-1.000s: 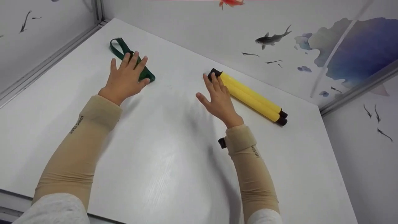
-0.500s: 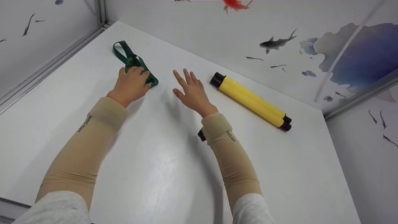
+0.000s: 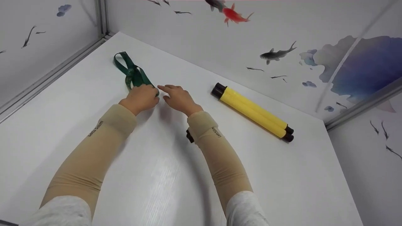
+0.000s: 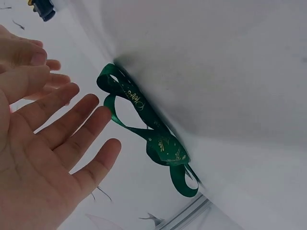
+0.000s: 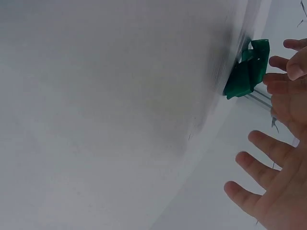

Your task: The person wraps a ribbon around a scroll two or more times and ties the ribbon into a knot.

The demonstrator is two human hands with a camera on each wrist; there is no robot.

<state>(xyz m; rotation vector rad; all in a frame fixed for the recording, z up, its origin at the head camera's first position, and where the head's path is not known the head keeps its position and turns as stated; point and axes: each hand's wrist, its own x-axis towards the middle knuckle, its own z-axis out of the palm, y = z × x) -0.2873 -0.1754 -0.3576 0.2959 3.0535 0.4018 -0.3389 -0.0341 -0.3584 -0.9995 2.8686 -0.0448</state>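
A dark green ribbon (image 3: 138, 77) lies in loops and folds on the white table in the head view. Gold print shows on the ribbon (image 4: 163, 146) in the left wrist view. My left hand (image 3: 141, 98) is over the ribbon's near end and hides part of it. In its wrist view, the left hand (image 4: 53, 139) has fairly straight, spread fingers, with fingertips right beside a loop. My right hand (image 3: 178, 98) is just right of the left, fingers pointing at the ribbon's near end. Its fingers are straight in the right wrist view, below the ribbon (image 5: 249, 72), with nothing held.
Two yellow tubes (image 3: 252, 113) with black ends lie side by side toward the table's right rear. White panels (image 3: 188, 40) painted with fish rise behind the table. A metal frame rail (image 3: 56, 73) runs along its left edge.
My left hand has drawn back from the ribbon's middle to its near end, its spread fingers now bent down in the head view. My right hand has moved left, from the yellow tubes to beside it.
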